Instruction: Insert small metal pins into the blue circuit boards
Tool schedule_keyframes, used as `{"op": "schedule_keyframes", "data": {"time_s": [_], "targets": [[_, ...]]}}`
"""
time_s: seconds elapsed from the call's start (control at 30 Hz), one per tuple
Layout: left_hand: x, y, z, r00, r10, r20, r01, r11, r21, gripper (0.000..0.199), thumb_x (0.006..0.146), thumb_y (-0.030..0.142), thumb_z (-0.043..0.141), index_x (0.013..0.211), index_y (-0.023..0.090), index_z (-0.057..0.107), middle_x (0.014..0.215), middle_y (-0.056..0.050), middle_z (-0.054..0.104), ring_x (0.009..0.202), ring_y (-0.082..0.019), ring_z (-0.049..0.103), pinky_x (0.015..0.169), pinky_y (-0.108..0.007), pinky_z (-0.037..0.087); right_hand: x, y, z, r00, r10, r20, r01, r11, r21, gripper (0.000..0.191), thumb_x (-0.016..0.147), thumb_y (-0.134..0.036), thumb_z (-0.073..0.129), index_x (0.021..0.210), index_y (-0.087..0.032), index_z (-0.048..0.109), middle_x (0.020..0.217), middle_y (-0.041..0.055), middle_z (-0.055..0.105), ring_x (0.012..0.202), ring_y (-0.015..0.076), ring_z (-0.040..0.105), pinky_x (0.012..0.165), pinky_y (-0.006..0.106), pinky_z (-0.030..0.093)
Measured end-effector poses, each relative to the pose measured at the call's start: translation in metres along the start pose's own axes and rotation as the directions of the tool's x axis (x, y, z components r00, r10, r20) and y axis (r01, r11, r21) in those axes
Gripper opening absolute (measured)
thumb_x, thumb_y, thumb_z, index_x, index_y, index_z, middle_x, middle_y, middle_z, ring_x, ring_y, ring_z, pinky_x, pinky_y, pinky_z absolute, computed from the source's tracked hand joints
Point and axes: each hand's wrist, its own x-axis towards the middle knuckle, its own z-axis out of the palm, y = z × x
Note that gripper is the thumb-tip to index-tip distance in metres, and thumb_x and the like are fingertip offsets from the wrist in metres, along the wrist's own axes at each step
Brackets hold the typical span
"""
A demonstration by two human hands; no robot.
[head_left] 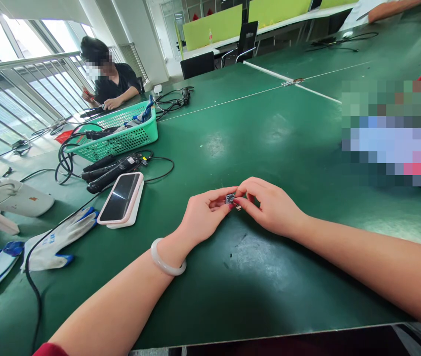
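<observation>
Above the green table (240, 148), my two hands meet near the middle of the view. My left hand (206, 212), with a pale bangle (164, 259) on its wrist, pinches a small dark square piece (230, 198) with a speckled face. The thumb and fingertips of my right hand (270, 202) are closed at the right edge of the same piece. A tiny light-coloured bit (237, 207) shows just under the fingertips; what it is I cannot tell. Fingers partly cover the piece, so its exact kind is unclear.
Left of my hands lie a phone (121, 198), a work glove (60, 242), black hand tools with cables (114, 170) and a white container (14, 198). Behind them stands a green basket (136, 133). A person (114, 79) sits at the far left. A blurred patch (392, 138) covers the right.
</observation>
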Motion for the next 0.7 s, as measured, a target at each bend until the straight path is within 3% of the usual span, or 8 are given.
{"op": "schedule_keyframes", "data": {"time_s": [0.27, 0.53, 0.7], "targets": [[0.001, -0.0046, 0.0007, 1.0, -0.027, -0.011, 0.026, 0.996, -0.082, 0.035, 0.073, 0.02, 0.067, 0.108, 0.015, 0.066, 0.092, -0.006, 0.07, 0.084, -0.015, 0.066, 0.084, -0.031, 0.054, -0.0001, 0.0005, -0.0008, 1.0, 0.016, 0.014, -0.016, 1.0, 0.003, 0.009, 0.089, -0.025, 0.049, 0.085, -0.02, 0.054, 0.082, 0.0012, 0.056, 0.065, 0.0113, 0.05, 0.065, 0.025, 0.042], [0.0022, -0.0027, -0.0036, 0.99, -0.098, 0.103, 0.12, 0.965, -0.232, 0.043, 0.068, 0.007, 0.066, 0.11, 0.015, 0.063, 0.073, 0.001, 0.063, 0.077, -0.013, 0.068, 0.079, -0.027, 0.053, 0.0003, -0.0026, -0.0006, 1.0, -0.009, 0.022, 0.008, 1.0, 0.018, 0.01, 0.089, -0.025, 0.05, 0.084, -0.019, 0.057, 0.085, 0.0015, 0.059, 0.064, 0.0105, 0.051, 0.065, 0.025, 0.041], [0.0053, -0.0029, -0.0058, 0.988, -0.146, 0.05, 0.153, 0.954, -0.256, 0.037, 0.066, 0.004, 0.065, 0.102, 0.015, 0.066, 0.07, 0.002, 0.06, 0.076, -0.015, 0.069, 0.08, -0.029, 0.053, 0.0028, 0.0049, -0.0043, 0.995, 0.063, 0.081, -0.061, 0.998, -0.02, 0.013, 0.088, -0.026, 0.05, 0.083, -0.02, 0.061, 0.084, 0.0017, 0.061, 0.07, 0.0123, 0.055, 0.066, 0.025, 0.042]]}}
